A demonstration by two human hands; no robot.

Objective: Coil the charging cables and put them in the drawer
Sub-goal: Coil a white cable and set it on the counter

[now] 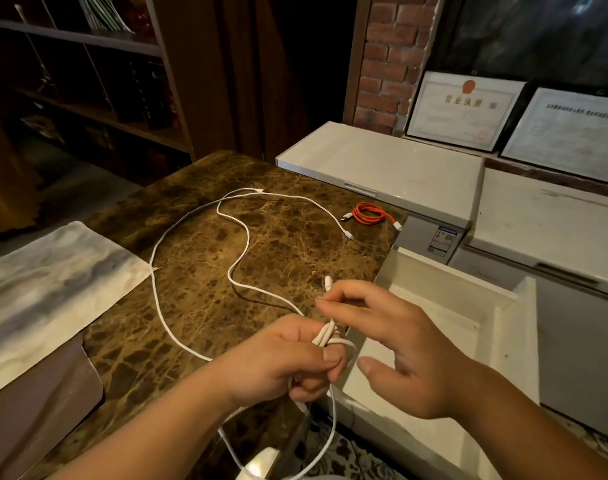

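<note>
While the left hand (288,358) grips a few loops of white cable (198,237), its slack trailing toward 11 o'clock across the table (295,244), the right hand (392,344), fingertips pinching a strand, could let loops spring loose.

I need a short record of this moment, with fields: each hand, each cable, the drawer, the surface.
left hand: grips a few loops of the white cable
right hand: fingertips pinch the white cable near its plug end, above the left hand
white cable: mostly uncoiled, spread in wide curves over the table
red cable: already coiled, lying at the table's far right corner
drawer: open, white; no cable visible in the part shown
table: dark brown marbled top
</note>
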